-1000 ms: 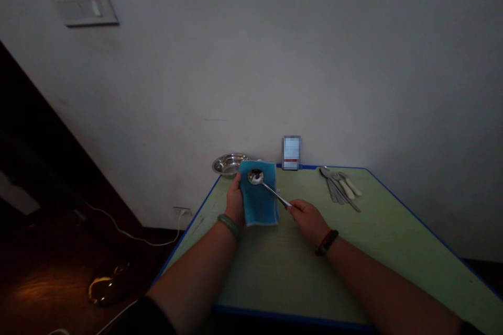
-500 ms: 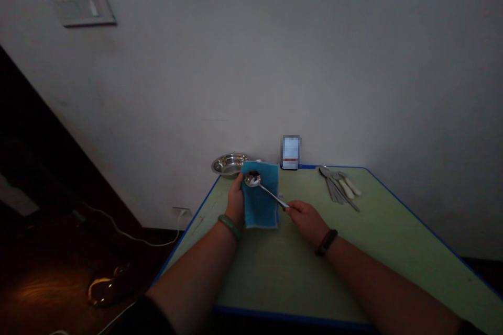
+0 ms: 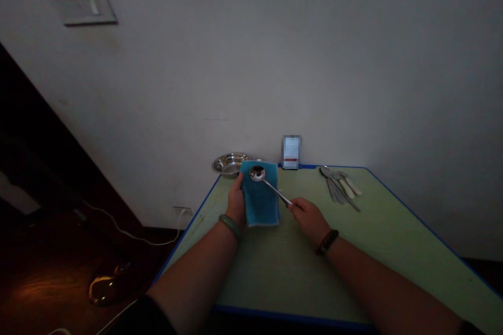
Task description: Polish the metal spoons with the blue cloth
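Note:
My left hand (image 3: 236, 200) grips a blue cloth (image 3: 261, 207) by its left side, thumb in front and the other fingers hidden behind it. In my right hand (image 3: 308, 215) is the handle end of a shiny metal spoon (image 3: 275, 190). The spoon's round bowl lies in front of the cloth's upper part; whether it touches the cloth I cannot tell. Both hands are above the pale green table (image 3: 291, 277).
A steel bowl (image 3: 226, 163) stands at the table's far left corner. A phone (image 3: 291, 153) leans upright by the wall. Several pieces of cutlery (image 3: 341, 188) lie at the back right. A white cable (image 3: 129, 235) runs to a wall socket on the left.
The spoon has shifted slightly right and up across the cloth with my right hand. The cloth has tilted a little; my left hand keeps its grip.

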Demonstrator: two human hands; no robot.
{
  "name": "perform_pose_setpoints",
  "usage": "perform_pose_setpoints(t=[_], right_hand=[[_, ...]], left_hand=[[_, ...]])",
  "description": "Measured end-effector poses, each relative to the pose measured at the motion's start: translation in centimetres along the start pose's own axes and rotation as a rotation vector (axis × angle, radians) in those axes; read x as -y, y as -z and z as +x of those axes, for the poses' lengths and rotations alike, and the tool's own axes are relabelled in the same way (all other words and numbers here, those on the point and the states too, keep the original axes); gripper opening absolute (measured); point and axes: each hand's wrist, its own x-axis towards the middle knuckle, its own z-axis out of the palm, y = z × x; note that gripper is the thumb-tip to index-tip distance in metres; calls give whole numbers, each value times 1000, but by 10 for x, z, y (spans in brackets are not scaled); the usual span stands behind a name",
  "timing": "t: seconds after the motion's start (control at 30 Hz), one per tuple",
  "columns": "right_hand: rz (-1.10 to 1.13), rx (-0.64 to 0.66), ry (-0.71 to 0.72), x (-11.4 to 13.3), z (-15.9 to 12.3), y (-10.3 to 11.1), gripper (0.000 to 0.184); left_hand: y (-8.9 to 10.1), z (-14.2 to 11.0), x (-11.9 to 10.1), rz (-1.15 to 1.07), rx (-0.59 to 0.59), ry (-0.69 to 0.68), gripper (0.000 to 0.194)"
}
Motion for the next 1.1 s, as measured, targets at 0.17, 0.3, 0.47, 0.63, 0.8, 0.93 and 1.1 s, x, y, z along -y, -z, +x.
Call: perform_pose_setpoints(t=[0.17, 0.3, 0.47, 0.63, 0.8, 0.93, 1.1], right_hand=[[-16, 31, 27, -1, 0, 1, 25], [6, 87, 21, -1, 0, 0, 26], [19, 99, 25, -2, 0, -1, 27], [12, 67, 32, -1, -1, -1, 25], [9, 3, 14, 1, -1, 0, 23], [12, -26, 4, 2, -1, 0, 23], [12, -8, 2, 1, 0, -1, 23]], left_hand=[[-4, -3, -3, -23, 8, -32, 52], [-2, -2, -3, -48, -17, -79, 45], [1, 1, -2, -35, -19, -76, 41], [-3, 0, 0, -32, -24, -37, 39], [-4, -1, 3, 33, -9, 58, 37], [-1, 0, 7, 32, 40, 170, 39], [0, -1, 10, 81, 38, 174, 35]])
